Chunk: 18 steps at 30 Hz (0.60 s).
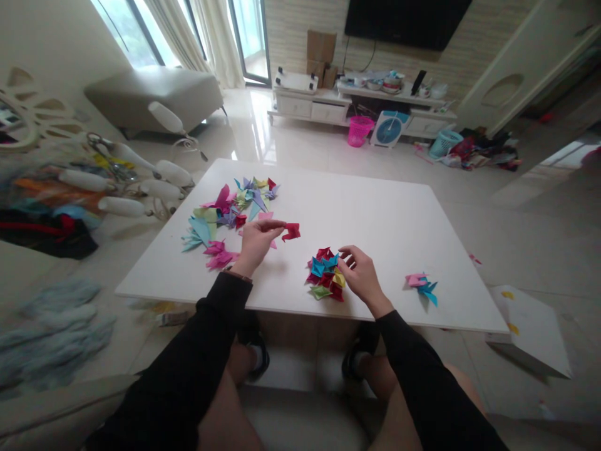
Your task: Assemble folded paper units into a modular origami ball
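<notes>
Pinched between the thumb and fingers of my left hand [257,243] is a red folded paper crane [292,232], held above the white table [375,213]. My right hand [359,272] is at a small pile of red, blue, yellow and green folded paper pieces [323,280]. Its thumb and finger close on the tip of a blue paper crane [323,265] on top of that pile. Left of my left hand lies a larger spread of cranes [220,216] in pink, purple, green and light blue. A pink crane [416,280] and a blue crane [428,291] lie to the right.
Beyond the table are a TV cabinet [323,103], a pink basket [359,130] and a blue-and-white fan [389,129]. A lamp with white shades [164,172] stands close to the table's left edge. A white box [533,326] is on the floor at right.
</notes>
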Available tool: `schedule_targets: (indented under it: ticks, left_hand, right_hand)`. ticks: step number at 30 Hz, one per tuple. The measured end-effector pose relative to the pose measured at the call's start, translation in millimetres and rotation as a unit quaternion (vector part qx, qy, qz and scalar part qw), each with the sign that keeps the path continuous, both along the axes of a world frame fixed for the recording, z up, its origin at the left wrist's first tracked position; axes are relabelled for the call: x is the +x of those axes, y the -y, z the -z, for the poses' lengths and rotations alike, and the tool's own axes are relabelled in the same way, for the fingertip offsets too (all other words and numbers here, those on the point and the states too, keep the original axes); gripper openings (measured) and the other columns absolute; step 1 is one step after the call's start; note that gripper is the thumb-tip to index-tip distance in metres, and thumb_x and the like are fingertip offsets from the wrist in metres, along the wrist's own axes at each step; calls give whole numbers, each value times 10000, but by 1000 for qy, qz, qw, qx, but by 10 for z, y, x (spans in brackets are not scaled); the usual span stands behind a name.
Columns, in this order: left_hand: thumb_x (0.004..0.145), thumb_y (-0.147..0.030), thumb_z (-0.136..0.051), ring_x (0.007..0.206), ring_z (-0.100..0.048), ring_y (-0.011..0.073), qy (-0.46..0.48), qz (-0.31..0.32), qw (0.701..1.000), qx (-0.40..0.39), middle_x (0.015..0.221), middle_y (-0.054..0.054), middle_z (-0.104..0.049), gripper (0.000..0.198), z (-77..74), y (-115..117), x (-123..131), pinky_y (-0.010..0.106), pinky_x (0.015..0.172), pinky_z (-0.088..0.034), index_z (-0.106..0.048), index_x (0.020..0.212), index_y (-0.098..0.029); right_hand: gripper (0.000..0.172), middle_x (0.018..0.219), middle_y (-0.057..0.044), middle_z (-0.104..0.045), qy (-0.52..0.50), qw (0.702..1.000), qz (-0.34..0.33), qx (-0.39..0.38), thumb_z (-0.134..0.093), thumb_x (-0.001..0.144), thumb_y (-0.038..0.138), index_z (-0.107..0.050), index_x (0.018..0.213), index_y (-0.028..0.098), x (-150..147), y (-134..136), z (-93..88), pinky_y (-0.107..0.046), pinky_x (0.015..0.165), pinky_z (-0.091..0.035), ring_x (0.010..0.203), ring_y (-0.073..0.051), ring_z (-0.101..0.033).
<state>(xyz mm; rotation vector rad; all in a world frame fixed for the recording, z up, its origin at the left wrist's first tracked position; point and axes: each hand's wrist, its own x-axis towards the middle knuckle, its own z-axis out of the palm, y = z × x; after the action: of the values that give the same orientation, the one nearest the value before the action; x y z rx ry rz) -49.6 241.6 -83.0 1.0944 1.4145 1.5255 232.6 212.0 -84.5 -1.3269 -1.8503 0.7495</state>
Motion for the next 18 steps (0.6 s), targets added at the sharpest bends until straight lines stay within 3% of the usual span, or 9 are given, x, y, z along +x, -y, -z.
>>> schedule_targets:
  ticks: [4,8,13,18]
  left_hand:
    - [657,-335,-867,863,-729,232,-11,124,992,-3,868,109,-771,281,-37,51,236,369,825,-581,-769,821,-129]
    - [650,-258,-866,790,-725,180,16,224,975,-10,996,91,-730,375,-78,55,405,306,715,-586,-684,953,-132]
    - [663,-176,-831,702,-697,112,3,282,959,-1,986,63,-682,466,-32,-11,488,249,681,-573,-621,1078,-142]
    - [675,-136,-794,699,-696,107,-22,318,948,6,997,52,-664,533,29,-9,526,231,660,-569,-587,1166,-164]
  right_hand:
    - [177,881,-40,-704,-55,998,-11,-38,-598,900,357,-681,925,203,-87,-15,58,-307,677,-499,698,-167,-618]
    - [223,884,-43,-718,-103,993,-11,-60,-631,896,413,-706,893,203,-171,-86,63,-311,697,-499,754,-183,-638]
    - [244,875,-44,-716,-126,990,-9,-62,-608,919,413,-731,911,202,-162,-175,59,-307,696,-480,767,-181,-624]
    - [214,859,-31,-695,-124,991,-12,-54,-677,891,405,-744,932,206,-117,-148,39,-294,663,-465,718,-160,-590]
